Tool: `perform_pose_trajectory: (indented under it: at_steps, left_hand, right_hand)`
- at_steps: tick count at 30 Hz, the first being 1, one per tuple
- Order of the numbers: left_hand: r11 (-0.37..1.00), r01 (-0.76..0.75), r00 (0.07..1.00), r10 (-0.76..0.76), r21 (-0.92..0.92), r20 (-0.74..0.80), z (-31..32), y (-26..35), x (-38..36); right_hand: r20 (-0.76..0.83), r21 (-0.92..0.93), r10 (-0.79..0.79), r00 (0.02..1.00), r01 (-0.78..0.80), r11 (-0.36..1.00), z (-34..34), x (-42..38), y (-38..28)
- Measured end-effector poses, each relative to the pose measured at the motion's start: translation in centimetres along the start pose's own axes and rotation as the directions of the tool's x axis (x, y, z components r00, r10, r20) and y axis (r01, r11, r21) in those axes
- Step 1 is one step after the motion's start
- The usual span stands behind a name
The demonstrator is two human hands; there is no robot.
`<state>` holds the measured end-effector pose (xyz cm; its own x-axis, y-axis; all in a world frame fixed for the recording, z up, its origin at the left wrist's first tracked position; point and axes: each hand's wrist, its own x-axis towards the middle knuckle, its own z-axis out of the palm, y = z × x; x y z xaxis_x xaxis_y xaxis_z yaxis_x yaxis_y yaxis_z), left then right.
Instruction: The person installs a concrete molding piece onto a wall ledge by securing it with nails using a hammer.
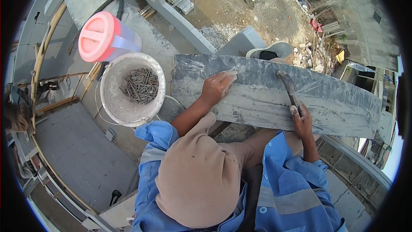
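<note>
Across my legs lies a long grey board [257, 99], smeared with pale cement dust. My left hand [219, 87] rests at the board's left part, its dusty fingers closed and pressed together; what they hold, if anything, is hidden. In my right hand [303, 121] is a hammer [290, 89], gripped by its handle over the right half of the board, with the head towards the far edge. Left of the board stands a whitish, cement-crusted bucket [110, 103] with several loose nails [140, 86] inside, close to my left forearm.
A pink-lidded jug [98, 36] stands behind the bucket on a concrete ledge [165, 38]. My shoe [274, 50] shows past the board's far edge. Far below lie rubble and gravel [274, 17]. Bamboo poles [45, 56] and a grey block floor [81, 159] are at left.
</note>
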<state>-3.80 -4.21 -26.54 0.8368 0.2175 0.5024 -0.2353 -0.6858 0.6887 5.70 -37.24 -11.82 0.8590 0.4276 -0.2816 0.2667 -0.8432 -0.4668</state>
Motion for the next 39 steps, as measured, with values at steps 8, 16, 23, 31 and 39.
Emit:
perform_pose_trajectory:
  at_steps: [8, 16, 23, 31, 39]
  left_hand:
    - [1.000, 0.022, 1.000, -0.022, -0.014, 0.007, 0.0, 0.1, -0.1]
    - [0.999, 0.040, 0.999, -0.040, -0.007, 0.027, -0.1, 0.2, 0.0]
    - [0.989, 0.105, 0.994, -0.103, -0.104, 0.025, 0.0, 0.4, 1.2]
    - [0.895, 0.167, 0.986, -0.156, -0.414, 0.058, 2.5, 2.0, 4.7]
    - [0.883, 0.179, 0.984, -0.157, -0.433, 0.087, 3.6, 2.7, 5.8]
  right_hand:
    - [0.040, 0.006, 0.029, 0.999, -0.030, 1.000, -0.6, 0.2, -1.2]
    - [-0.103, -0.048, -0.085, 0.991, 0.080, 0.996, 0.3, -0.1, -0.1]
    - [-0.001, 0.002, 0.021, 1.000, -0.021, 1.000, -0.2, 0.0, -0.7]
    - [-0.076, -0.062, -0.084, 0.994, 0.079, 0.995, 0.6, -0.2, 1.7]
    - [-0.077, -0.007, -0.122, 0.990, 0.121, 0.993, -0.1, -0.1, -0.7]
